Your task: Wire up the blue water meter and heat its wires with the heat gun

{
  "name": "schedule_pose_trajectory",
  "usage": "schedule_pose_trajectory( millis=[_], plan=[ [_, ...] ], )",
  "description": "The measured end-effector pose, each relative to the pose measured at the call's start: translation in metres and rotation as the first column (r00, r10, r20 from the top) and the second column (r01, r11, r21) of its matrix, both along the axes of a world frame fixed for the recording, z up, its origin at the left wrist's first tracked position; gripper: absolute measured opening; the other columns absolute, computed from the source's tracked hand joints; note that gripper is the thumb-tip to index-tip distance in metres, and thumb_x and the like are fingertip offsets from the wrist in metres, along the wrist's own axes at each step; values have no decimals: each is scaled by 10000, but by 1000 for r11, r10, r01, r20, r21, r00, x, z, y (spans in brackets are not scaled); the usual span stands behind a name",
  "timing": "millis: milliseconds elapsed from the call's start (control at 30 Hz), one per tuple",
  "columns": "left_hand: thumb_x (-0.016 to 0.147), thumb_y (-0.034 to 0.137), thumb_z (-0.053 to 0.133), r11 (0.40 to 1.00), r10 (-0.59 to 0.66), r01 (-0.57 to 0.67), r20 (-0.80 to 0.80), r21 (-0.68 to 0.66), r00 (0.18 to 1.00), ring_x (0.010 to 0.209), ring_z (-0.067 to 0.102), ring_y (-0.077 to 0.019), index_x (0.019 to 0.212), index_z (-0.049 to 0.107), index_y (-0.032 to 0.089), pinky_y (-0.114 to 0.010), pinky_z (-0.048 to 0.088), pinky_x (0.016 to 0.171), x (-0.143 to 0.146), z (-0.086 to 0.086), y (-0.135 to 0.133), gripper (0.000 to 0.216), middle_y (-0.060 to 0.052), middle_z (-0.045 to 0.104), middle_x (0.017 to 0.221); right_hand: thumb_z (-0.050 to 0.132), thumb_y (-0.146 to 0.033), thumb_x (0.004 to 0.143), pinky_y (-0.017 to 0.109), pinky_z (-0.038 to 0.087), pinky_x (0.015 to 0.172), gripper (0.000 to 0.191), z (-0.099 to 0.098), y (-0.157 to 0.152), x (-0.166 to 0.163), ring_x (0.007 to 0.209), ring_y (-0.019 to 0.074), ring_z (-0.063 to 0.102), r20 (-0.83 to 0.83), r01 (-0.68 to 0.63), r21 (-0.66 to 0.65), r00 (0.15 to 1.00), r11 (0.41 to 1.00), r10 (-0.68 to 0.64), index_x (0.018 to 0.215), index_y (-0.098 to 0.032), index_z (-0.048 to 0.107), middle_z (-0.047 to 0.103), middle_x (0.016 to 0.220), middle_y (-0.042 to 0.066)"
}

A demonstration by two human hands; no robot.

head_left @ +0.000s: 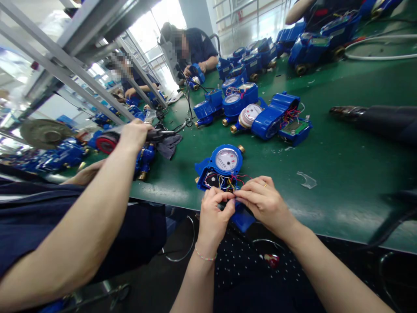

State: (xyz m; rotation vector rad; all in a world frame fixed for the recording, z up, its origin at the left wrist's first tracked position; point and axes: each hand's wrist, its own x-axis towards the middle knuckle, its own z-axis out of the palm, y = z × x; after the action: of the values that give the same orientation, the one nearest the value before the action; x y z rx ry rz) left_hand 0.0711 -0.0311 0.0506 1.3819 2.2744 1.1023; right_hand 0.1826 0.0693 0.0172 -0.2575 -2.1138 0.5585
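A blue water meter (227,159) with a round white dial lies at the front edge of the green bench, its wiring box uncovered. Thin red, yellow and white wires (230,180) come out of that box. Just in front of it, my left hand (215,206) pinches at the wire ends, thumb against forefinger. My right hand (260,198) meets it there, its fingertips closed on the wires too. Below my fingers hangs a blue plastic part (243,218), partly covered by my hands. Which wire each hand holds is too small to make out.
Behind the meter stand several more blue meters, one with an open circuit-board box (295,129). A dark tool with a metal nozzle (352,112) lies right, near a clear plastic scrap (306,180). A co-worker's arm (110,191) reaches across at left; other people sit across the bench.
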Motion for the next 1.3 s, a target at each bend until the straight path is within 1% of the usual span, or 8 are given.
schedule_pose_trajectory(
  millis=[367,567,733,900,1000,1067,1167,1300],
  plan=[
    [773,236,542,1000,-3,3,-22,2,1000,807,490,-143,772,629,199,-288,389,759,0,-1,-1,95,-7,524,777,509,-122,830,353,361,783,92,-5,-1,-4,788,140,502,4,-53,-99,999,994,53,879,-123,587,588,808,42],
    [761,230,553,1000,3,-3,-34,-4,999,804,490,-146,758,635,204,-290,383,757,1,-1,1,86,-3,531,757,477,-102,836,340,379,766,93,-8,-6,-8,813,156,481,-22,59,-144,998,988,-62,869,-113,563,562,808,64],
    [732,189,563,1000,20,-20,-38,-8,999,794,495,-145,724,633,201,-296,381,765,2,1,0,72,3,531,743,469,-123,845,334,382,721,101,-6,5,-5,806,173,488,0,207,-150,978,967,-209,852,-116,570,569,800,72],
    [718,186,572,999,34,-35,-67,-15,997,799,494,-150,708,623,200,-304,376,762,2,2,1,54,5,536,737,526,-178,835,335,355,752,72,3,10,9,757,144,521,22,197,-81,980,977,-195,847,-166,595,596,778,24],
    [701,224,611,995,73,-83,-158,-56,985,789,489,-158,649,599,190,-314,362,754,4,4,1,63,4,541,725,534,-224,833,343,336,756,104,7,10,25,716,139,518,69,262,-61,964,963,-258,762,-169,587,589,732,16],
    [715,263,613,991,95,-113,-229,-67,969,783,486,-162,610,583,186,-320,346,747,6,5,2,134,1,537,711,549,-298,824,338,330,715,232,9,10,36,628,129,488,147,244,-39,961,969,-236,630,-172,549,547,618,-2],
    [745,289,592,994,85,-103,-301,-44,950,782,481,-161,619,602,193,-323,328,746,9,5,2,159,-4,531,707,592,-380,782,316,321,627,339,14,10,41,552,122,438,237,120,-21,965,992,-112,526,-177,500,495,531,-15],
    [754,260,585,996,88,-94,-349,-1,933,782,480,-161,719,652,216,-326,322,746,12,3,2,88,-10,538,724,560,-258,816,307,359,654,110,19,3,26,692,149,496,194,51,2,980,999,-50,801,-165,617,593,717,25]
  ],
)
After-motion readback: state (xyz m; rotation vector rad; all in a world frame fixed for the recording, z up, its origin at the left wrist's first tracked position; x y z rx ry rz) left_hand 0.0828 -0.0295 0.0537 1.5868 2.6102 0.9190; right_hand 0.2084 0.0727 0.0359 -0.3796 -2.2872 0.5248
